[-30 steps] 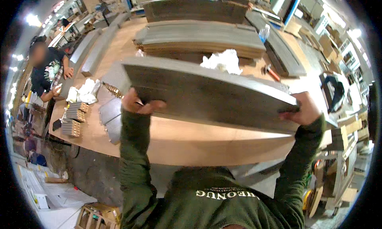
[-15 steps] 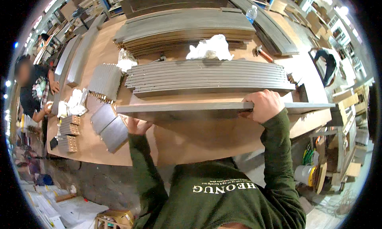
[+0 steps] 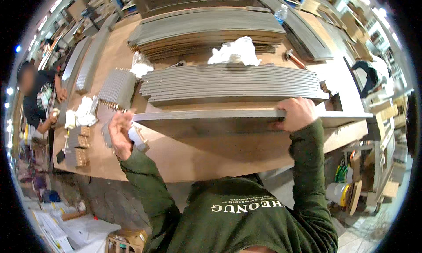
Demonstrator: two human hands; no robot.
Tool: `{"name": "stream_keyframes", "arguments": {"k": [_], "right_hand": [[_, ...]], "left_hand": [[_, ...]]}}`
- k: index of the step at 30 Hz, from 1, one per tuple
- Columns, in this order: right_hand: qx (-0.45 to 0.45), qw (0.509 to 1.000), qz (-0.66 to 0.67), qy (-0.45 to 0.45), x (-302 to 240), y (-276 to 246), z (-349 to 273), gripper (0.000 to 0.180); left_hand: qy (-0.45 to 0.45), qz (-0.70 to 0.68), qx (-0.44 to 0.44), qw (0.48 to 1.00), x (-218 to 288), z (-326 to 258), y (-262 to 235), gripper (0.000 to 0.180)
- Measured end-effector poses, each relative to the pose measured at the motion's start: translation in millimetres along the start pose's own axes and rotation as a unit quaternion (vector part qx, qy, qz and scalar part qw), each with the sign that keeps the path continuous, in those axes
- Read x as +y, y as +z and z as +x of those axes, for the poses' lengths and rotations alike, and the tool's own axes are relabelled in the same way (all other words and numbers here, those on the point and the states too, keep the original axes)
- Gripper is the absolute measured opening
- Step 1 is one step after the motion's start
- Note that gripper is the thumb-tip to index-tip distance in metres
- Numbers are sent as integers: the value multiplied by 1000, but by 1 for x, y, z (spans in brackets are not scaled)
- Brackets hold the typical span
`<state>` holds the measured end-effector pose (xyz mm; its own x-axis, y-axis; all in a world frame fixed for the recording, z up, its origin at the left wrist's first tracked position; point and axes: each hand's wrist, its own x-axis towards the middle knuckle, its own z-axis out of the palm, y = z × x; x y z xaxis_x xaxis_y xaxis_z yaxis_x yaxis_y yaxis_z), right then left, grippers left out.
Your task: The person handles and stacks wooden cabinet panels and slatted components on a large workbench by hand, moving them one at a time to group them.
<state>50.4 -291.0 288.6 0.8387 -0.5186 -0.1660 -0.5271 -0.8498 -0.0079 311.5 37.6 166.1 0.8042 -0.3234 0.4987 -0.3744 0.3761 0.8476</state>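
Observation:
A long grey board (image 3: 211,117) stands on its edge across the near part of the table. My right hand (image 3: 299,114) grips its upper edge right of the middle, fingers on the near face. At the board's left end is my left hand (image 3: 120,133), fingers stretched upward and apart; whether it touches the end I cannot tell. The flat grey panels on the table beneath my left hand are mostly hidden by it. Just beyond the board lies a row of narrow grey slats (image 3: 233,84), side by side.
Farther back are a stack of grey boards (image 3: 206,27), a white cloth (image 3: 235,52), a hammer (image 3: 295,59) and a plastic bottle (image 3: 280,14). Short grey pieces (image 3: 118,87) and drilled wooden blocks (image 3: 78,147) sit at left. A person (image 3: 41,97) works beyond the left edge.
My left hand has come out from under the board's left part and moved left and up to its end, its fingers opening. My right hand keeps its grip; the board shifts slightly right.

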Motion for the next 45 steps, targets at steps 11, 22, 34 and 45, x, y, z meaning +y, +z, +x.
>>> {"name": "stream_keyframes", "arguments": {"k": [11, 22, 34, 45], "right_hand": [[45, 997, 32, -51, 32, -14, -5, 55], [13, 1000, -15, 18, 16, 3, 0, 50], [162, 962, 174, -131, 64, -6, -20, 45], [266, 934, 159, 179, 180, -22, -64, 27]], "left_hand": [[-95, 129, -105, 981, -84, -23, 48, 46], [116, 79, 10, 990, 17, 15, -12, 68], [205, 534, -366, 734, 49, 2, 244, 49], [281, 500, -301, 762, 35, -16, 248, 57]]}}
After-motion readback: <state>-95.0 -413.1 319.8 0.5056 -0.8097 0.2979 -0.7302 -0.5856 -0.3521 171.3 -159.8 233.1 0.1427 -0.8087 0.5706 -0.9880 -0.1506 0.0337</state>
